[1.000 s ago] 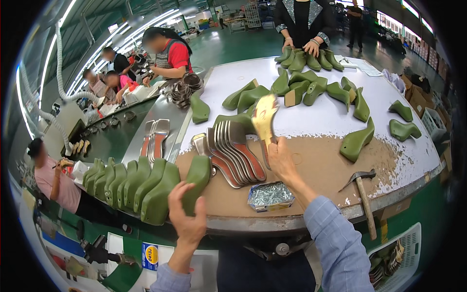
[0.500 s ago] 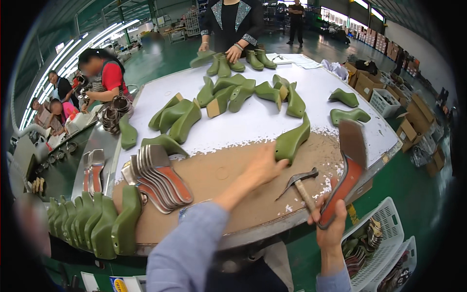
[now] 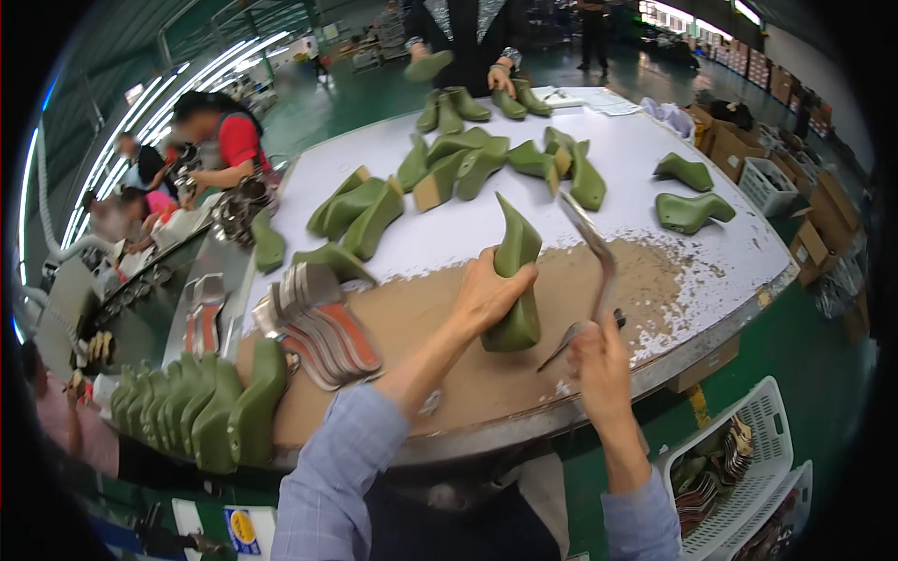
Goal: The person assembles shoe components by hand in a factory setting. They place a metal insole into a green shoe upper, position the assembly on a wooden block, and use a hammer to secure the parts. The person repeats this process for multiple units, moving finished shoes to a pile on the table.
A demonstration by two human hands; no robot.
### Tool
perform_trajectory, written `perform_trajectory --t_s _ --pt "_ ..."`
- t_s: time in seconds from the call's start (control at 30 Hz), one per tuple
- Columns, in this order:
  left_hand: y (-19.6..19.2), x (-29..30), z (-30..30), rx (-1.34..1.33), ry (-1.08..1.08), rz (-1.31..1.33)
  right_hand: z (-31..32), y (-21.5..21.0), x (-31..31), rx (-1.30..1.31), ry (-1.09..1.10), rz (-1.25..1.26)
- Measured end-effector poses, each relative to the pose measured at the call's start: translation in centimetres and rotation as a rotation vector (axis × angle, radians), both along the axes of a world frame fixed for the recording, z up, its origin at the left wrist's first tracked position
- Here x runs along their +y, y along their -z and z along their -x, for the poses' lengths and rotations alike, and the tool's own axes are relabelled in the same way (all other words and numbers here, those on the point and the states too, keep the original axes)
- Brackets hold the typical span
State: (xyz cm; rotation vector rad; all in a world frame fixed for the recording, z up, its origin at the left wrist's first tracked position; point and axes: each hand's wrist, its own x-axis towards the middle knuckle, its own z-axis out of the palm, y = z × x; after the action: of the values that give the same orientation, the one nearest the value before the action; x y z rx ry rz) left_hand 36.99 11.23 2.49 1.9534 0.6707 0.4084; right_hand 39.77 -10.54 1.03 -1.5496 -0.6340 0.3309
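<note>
My left hand (image 3: 491,293) is closed around a green shoe last (image 3: 520,248), which stands tilted above the brown part of the table with its pointed end up. My right hand (image 3: 601,363) grips a curved metal sole plate (image 3: 604,273) with a reddish face, seen nearly edge-on to the right of the last. Behind that hand shows the dark head of a hammer (image 3: 558,348); its handle is hidden. Several similar sole plates (image 3: 327,332) lie stacked left of my left forearm. A row of green lasts (image 3: 215,416) stands at the table's left front edge.
More green lasts (image 3: 379,220) lie over the white table covering (image 3: 617,173). Across the table a person (image 3: 468,47) handles lasts; another in red (image 3: 238,140) works at the left. White crates (image 3: 739,467) holding lasts and plates stand at the lower right.
My left hand has taken hold of the last and lifted it toward me, upright. My right hand has moved left with the sole plate and turned it edge-on. The view has shifted slightly.
</note>
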Motion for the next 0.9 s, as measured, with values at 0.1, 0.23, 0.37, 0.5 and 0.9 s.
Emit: perform_trajectory --t_s 0.1,0.23,0.37,0.5,0.9 --pt "-1.2 -2.4 7.1 -0.406 -0.187 -0.063 4.9 -2.5 5.2 -0.426 -0.149 -0.011" --pt "-4.5 -4.8 19.9 -0.756 -0.187 0.272 8.5 -6.1 3.4 -0.547 -0.578 0.065" --pt "-4.5 -7.7 30.3 -1.092 -0.281 0.499 12.5 -5.5 0.7 -0.647 -0.866 0.322" --pt "2.8 -10.7 36.8 -1.019 -0.682 0.477 17.2 -3.5 0.6 -0.806 -0.912 0.399" --pt "3.9 2.4 22.9 0.225 -0.037 -0.623 20.3 0.5 -0.6 -1.046 -0.776 0.536"
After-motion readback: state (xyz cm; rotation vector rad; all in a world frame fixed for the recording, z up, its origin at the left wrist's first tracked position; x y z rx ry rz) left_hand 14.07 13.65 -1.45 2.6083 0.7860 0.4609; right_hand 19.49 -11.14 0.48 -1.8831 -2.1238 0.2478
